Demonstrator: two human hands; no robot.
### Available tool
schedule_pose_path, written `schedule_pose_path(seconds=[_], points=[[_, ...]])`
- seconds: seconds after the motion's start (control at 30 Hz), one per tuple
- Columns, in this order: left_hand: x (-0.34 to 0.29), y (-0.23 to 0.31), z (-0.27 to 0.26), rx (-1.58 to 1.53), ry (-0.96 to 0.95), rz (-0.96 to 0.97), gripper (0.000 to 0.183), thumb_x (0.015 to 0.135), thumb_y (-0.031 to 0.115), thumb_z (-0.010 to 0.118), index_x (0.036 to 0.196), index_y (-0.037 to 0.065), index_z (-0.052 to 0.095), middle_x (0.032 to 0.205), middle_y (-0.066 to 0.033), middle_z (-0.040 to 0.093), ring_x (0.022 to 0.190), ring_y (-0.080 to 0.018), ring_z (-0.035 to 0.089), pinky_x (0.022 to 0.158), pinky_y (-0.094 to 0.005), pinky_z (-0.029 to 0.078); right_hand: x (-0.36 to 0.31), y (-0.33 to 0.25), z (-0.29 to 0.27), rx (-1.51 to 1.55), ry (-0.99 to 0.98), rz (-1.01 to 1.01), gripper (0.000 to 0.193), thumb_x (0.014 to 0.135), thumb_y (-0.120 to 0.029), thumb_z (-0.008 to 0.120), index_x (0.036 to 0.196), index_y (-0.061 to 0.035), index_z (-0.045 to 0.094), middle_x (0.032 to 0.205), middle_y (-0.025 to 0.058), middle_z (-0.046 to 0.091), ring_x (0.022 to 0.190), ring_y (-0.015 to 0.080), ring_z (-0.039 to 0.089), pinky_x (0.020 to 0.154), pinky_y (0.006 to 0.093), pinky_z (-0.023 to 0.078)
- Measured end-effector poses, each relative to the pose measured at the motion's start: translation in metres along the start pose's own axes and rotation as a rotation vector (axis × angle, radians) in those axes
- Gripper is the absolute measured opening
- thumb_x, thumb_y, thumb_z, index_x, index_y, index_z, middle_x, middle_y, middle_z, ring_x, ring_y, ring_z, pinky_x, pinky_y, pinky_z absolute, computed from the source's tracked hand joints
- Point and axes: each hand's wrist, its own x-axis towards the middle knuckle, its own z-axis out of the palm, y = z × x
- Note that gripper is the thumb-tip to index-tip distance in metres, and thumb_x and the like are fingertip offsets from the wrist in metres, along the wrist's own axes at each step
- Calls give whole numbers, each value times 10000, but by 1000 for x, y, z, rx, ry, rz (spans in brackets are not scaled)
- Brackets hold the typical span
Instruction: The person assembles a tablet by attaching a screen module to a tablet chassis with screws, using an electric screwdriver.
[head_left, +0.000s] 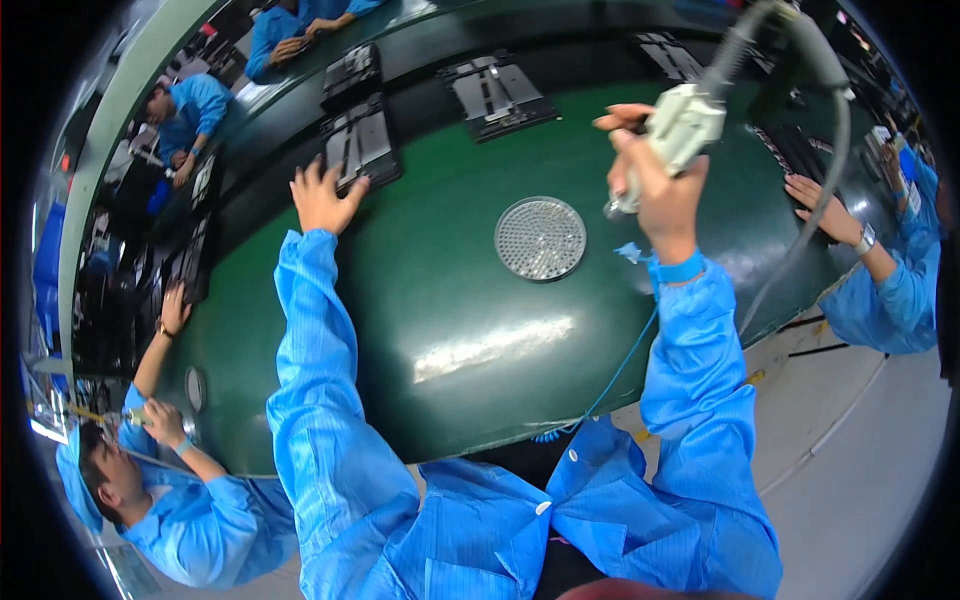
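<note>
My left hand (324, 204) is spread with its fingertips at the near left edge of a flat black-and-grey device panel (362, 142). In my right hand (664, 192) is a pale electric screwdriver (686, 128), gripped above the green tabletop with its metal tip slanting down and left. A grey cable (836, 130) runs from its upper end over to the right. Between my hands lies a round metal dish (540, 238) with a grid of small holes. A blue wrist strap (680, 270) with a coiled cord circles my right wrist.
More device panels (495, 92) lie along the table's far side. A co-worker (180, 500) at lower left holds a tool beside another round dish (194, 388). Another co-worker's hand (825, 210) rests on the table at right. More people (195, 115) sit beyond the far side.
</note>
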Motion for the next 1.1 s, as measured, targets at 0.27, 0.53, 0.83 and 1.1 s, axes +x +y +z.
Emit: schedule_pose_path(seconds=[0.27, 0.53, 0.83, 1.1], points=[[155, 175, 100, -329, -576, -416, 913, 823, 754, 593, 1203, -75, 650, 1307, -290, 620, 1239, -436, 589, 1043, -449, 468, -2, 18, 6, -171, -53, 16, 185, 903, -60, 681, 1066, 23, 702, 875, 66, 723, 626, 82, 630, 544, 252, 522], [206, 168, 258, -549, -524, -188, 882, 856, 666, 616, 1205, -144, 620, 1304, -343, 597, 1266, -416, 573, 1054, -435, 451, 0, 41, -5, -296, 58, -183, 161, 742, -99, 716, 855, 1, 660, 790, 100, 693, 729, 161, 657, 679, 341, 518], [174, 165, 174, -1048, -175, -572, 712, 934, 337, 679, 1370, -178, 452, 1265, -265, 633, 1178, -299, 602, 1035, -354, 438, -5, 43, -14, -334, 66, -148, 168, 784, -89, 705, 925, 2, 715, 767, 73, 698, 722, 97, 646, 657, 304, 526], [-91, 130, -101, -1394, -155, -716, 619, 1045, 226, 557, 1521, -90, 320, 1517, -194, 453, 1348, -252, 483, 1131, -347, 371, -8, 46, -3, -65, -41, 22, 150, 816, -59, 704, 959, -41, 746, 702, 3, 651, 586, 75, 585, 523, 270, 477]])
